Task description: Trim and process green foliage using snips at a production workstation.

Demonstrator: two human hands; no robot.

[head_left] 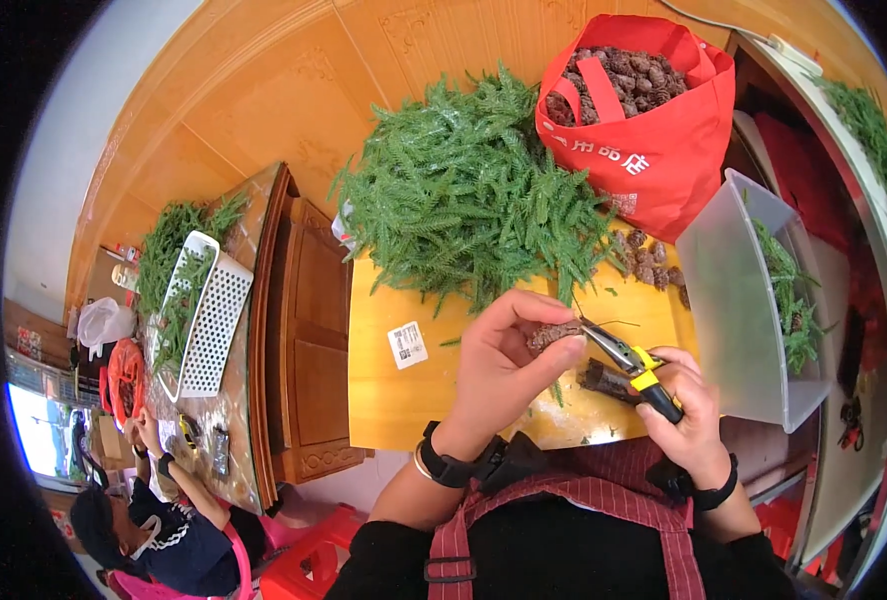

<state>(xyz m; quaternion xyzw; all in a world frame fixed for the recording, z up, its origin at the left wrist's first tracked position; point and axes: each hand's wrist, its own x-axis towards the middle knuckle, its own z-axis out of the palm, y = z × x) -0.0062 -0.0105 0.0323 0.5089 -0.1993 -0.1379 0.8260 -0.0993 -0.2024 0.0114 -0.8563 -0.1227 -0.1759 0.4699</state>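
My left hand (519, 360) pinches a small brown pine cone (554, 336) between thumb and fingers. In my right hand (692, 415) is a pair of pliers (619, 350) with yellow and black handles, its jaws up against the cone's end. A thin dark wire (619, 322) sticks out beside the jaws. Just below the pliers, a dark cylindrical bundle (609, 382) lies on the yellow table (394, 405); I cannot make out what it is. Behind my hands rises a large heap of green artificial fir sprigs (464, 190). Several loose pine cones (649, 262) lie to its right.
A red bag (654, 160) full of pine cones stands at the back right. Next to it, a clear plastic bin (739, 300) holds some sprigs. A white label (408, 345) lies on the table. At the left, another person (179, 530) sits by a table with a white basket (209, 330).
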